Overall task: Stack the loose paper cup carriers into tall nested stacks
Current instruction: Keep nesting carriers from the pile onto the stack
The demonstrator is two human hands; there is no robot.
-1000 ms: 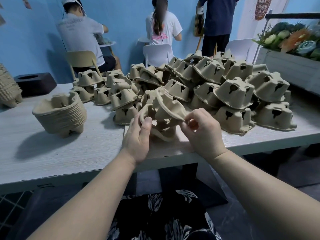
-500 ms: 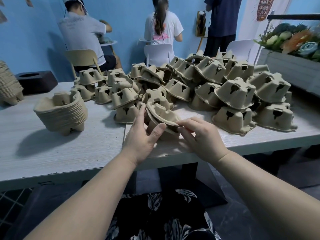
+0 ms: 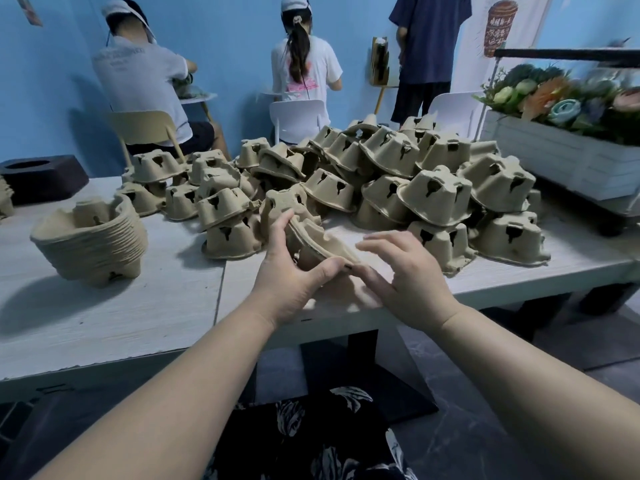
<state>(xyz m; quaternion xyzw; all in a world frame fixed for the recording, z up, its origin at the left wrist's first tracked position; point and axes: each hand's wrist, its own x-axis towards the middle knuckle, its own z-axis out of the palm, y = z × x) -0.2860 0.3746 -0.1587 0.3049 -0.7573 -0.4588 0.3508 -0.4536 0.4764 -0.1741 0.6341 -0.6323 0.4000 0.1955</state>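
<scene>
1. The left hand (image 3: 291, 282) reaches forward over the near edge of the pale whitewashed wooden table (image 3: 104, 317), forearm bare and stretched up from the lower left. Its palm faces right, fingers curled round the far side and the thumb pressed along the near side of a small tilted bundle of beige moulded-pulp cup carriers (image 3: 311, 242), so the hand is clamped on that bundle.

2. The bundle leans with its rims pointing down to the right; its lower edge ends right at the left thumb tip, touching the table or just above it, I cannot tell which.

3. The right hand (image 3: 408, 282) comes in from the lower right, wrist bent slightly, palm turned down and left. Its fingers are spread and loosely arched, apart from one another. The thumb tip meets the bundle's lower corner beside the left thumb; the other fingers hover just off the carrier, gripping nothing.

4. Beyond both hands, filling the far middle and right of the table, lies a jumbled heap of loose upside-down pulp carriers (image 3: 433, 192); the nearest ones sit just past the right fingertips.

5. Well to the left of the left hand stands a nested stack of carriers, rims up (image 3: 91, 242), alone on the table.

6. Farther left of that stack is a black block with a round hole (image 3: 41, 174).

7. Right of the heap, past the right hand, sits a white wooden planter of artificial flowers (image 3: 568, 150).
</scene>
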